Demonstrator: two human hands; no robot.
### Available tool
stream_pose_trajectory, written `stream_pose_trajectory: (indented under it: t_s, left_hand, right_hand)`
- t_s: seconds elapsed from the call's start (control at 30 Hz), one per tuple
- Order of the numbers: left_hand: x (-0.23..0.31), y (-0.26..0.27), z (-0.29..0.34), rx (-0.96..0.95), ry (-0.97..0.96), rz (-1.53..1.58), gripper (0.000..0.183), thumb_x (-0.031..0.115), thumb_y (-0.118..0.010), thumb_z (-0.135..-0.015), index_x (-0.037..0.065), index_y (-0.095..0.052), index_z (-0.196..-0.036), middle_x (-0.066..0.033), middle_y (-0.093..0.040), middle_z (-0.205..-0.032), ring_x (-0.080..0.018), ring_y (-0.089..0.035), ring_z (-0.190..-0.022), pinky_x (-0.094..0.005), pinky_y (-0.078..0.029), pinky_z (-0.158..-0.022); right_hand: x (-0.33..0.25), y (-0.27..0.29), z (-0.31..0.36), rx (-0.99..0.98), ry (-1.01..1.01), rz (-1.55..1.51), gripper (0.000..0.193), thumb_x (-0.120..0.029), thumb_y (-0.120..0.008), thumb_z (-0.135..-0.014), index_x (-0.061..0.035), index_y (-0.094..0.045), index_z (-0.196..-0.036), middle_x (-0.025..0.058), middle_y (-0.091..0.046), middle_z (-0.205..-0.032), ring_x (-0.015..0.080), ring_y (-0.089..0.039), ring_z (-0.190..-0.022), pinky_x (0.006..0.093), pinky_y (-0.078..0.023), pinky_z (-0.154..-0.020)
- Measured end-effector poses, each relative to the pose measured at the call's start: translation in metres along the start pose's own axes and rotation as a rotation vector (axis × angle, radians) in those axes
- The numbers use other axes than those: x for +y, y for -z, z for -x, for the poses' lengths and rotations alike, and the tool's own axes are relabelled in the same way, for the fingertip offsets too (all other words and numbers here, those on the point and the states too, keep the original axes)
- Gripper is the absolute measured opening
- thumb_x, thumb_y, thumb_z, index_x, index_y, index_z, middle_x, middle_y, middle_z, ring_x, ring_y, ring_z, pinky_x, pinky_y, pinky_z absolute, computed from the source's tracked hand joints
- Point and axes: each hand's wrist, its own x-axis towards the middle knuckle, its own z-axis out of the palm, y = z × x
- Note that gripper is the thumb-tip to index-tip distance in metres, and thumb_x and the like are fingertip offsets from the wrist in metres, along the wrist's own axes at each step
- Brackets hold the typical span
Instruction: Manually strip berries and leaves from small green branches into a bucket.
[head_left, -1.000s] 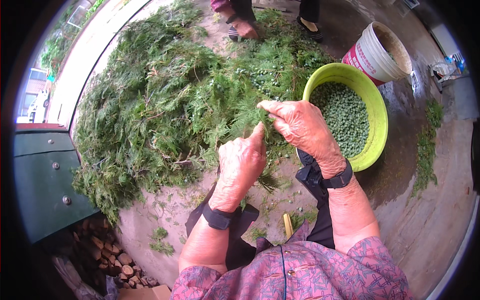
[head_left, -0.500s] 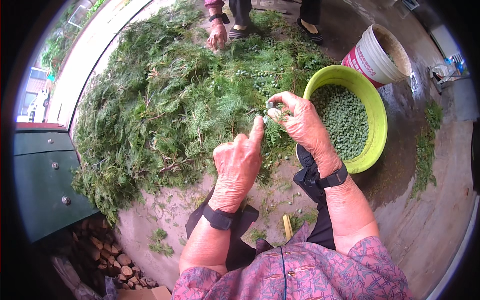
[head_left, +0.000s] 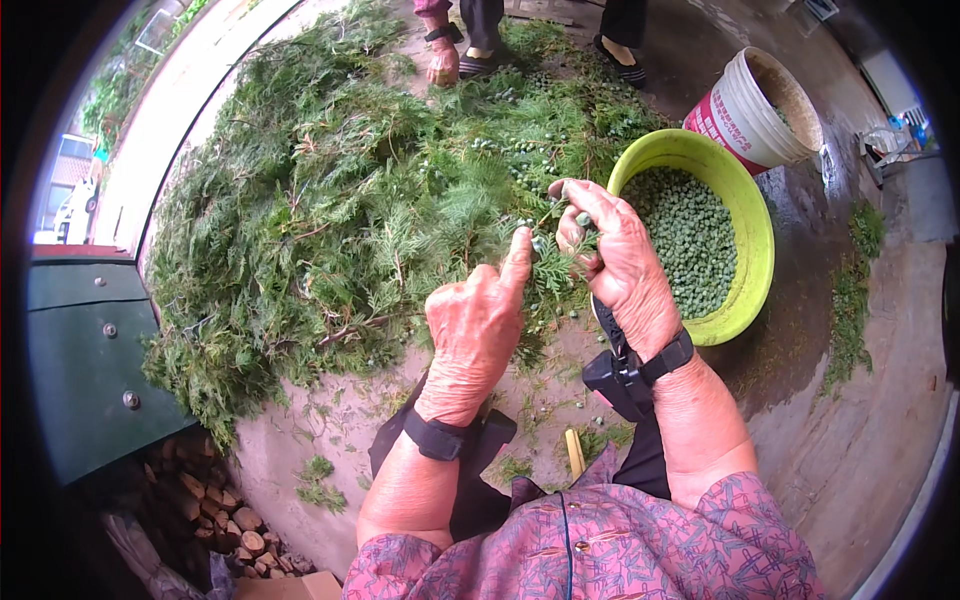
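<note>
Printed red characters (head_left: 728, 128) are running along the side of the white bucket (head_left: 758, 112), beside its red patch (head_left: 703, 122), but are showing too small to read.

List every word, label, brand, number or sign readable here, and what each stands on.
White bucket, red panel: printed characters, too small and blurred to read reliably.
Yellow-green tub: no lettering visible.
Shirt: pattern only, no words made out.
</note>
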Motion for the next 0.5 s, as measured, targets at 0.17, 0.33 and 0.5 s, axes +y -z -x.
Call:
stream_pose_trajectory:
  t_s: [0.17,0.33,0.5]
  left_hand:
    - [-0.004,-0.002,0.002,0.038,-0.01,-0.066,0.053,0.012,-0.06,-0.074,0.028,-0.05,-0.124,-0.0011,-0.047,-0.056,-0.0182,-0.051,-0.044,-0.0316,-0.039,-0.043]
    - [-0.011,-0.001,0.0,0.105,-0.034,-0.004,0.053,0.009,-0.057,-0.073,0.018,-0.05,-0.124,-0.0022,-0.047,-0.057,-0.0178,-0.051,-0.044,-0.0309,-0.04,-0.042]
    - [-0.007,-0.001,-0.002,0.086,-0.029,-0.05,0.052,0.011,-0.057,-0.073,0.019,-0.05,-0.124,-0.0018,-0.047,-0.058,-0.0177,-0.05,-0.045,-0.0311,-0.04,-0.042]
  right_hand:
    - [-0.02,0.008,0.001,-0.039,-0.011,-0.415,0.018,-0.022,-0.048,-0.092,-0.0047,-0.05,-0.094,-0.0015,-0.039,-0.056,0.0064,-0.032,-0.041,0.0203,-0.025,-0.036]
    - [-0.031,0.017,-0.001,-0.156,0.074,-0.394,0.019,-0.023,-0.049,-0.091,-0.0037,-0.051,-0.094,0.0028,-0.048,-0.062,0.0078,-0.037,-0.043,0.02,-0.026,-0.036]
    - [-0.027,0.006,0.005,-0.293,0.071,-0.243,0.02,-0.024,-0.055,-0.087,-0.0044,-0.055,-0.083,0.0055,-0.057,-0.07,0.0082,-0.049,-0.049,0.0183,-0.032,-0.036]
